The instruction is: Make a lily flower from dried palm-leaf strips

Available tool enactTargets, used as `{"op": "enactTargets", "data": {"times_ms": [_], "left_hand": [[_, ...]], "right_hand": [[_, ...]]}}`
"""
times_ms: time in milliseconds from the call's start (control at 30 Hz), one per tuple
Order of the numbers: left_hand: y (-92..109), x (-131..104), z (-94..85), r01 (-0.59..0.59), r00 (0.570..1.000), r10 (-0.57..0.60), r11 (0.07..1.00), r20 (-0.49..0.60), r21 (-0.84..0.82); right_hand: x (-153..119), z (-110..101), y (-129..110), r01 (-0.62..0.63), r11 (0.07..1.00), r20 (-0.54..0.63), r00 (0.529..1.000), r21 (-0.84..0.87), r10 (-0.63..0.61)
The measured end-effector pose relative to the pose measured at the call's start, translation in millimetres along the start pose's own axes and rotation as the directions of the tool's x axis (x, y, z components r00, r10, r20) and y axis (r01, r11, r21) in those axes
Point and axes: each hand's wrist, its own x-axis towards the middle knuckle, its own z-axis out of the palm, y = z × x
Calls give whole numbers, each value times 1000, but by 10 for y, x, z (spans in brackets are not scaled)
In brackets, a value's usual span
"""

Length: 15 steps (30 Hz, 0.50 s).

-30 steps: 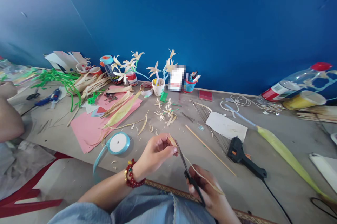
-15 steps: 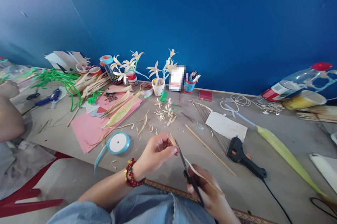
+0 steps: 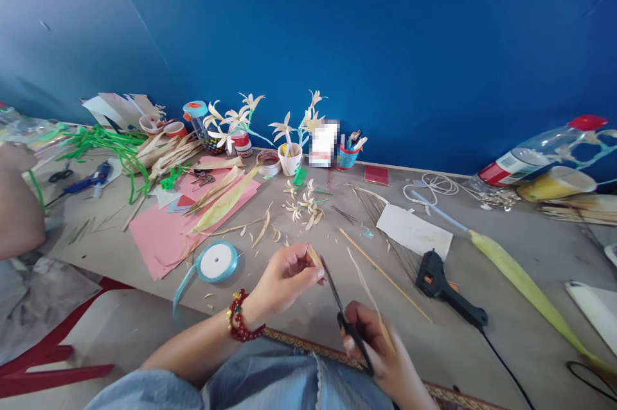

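Note:
My left hand (image 3: 292, 278), with a red bead bracelet at its wrist, pinches a small piece of pale husk (image 3: 315, 257) between thumb and fingers. Black-handled scissors (image 3: 354, 333) are gripped in my right hand (image 3: 373, 339), and their blades reach up to the husk piece at my left fingertips. A long thin pale strip (image 3: 370, 294) stands up beside my right fingers, apart from the left hand. Several small pale flowers (image 3: 308, 203) lie on the table beyond my hands.
Blue ribbon roll (image 3: 216, 261) and pink paper (image 3: 159, 236) lie left. Right are a thin stick (image 3: 385, 275), white card (image 3: 414, 230), a black glue gun (image 3: 450, 291) and a plastic bottle (image 3: 540, 150). A cup (image 3: 290, 159) holds flowers. Another person's arm (image 3: 19, 211) is far left.
The thin strip has come away from the husk piece at my left fingertips and now stands upright by my right hand. The other person's hand at far left has moved slightly, with a green stem now beneath it.

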Motion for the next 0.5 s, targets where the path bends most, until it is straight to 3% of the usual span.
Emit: {"op": "enactTargets", "data": {"times_ms": [133,267,500], "left_hand": [[20,16,0,30,998,-32,998,45,46],[-24,12,24,93,988,-110,985,112,146],[-2,-12,67,25,980,-99,922,171,387]], "right_hand": [[-1,-33,1,59,989,-69,996,135,-50],[73,-41,-139,160,979,-210,969,124,-132],[324,59,-370,153,971,-333,939,184,-85]]}}
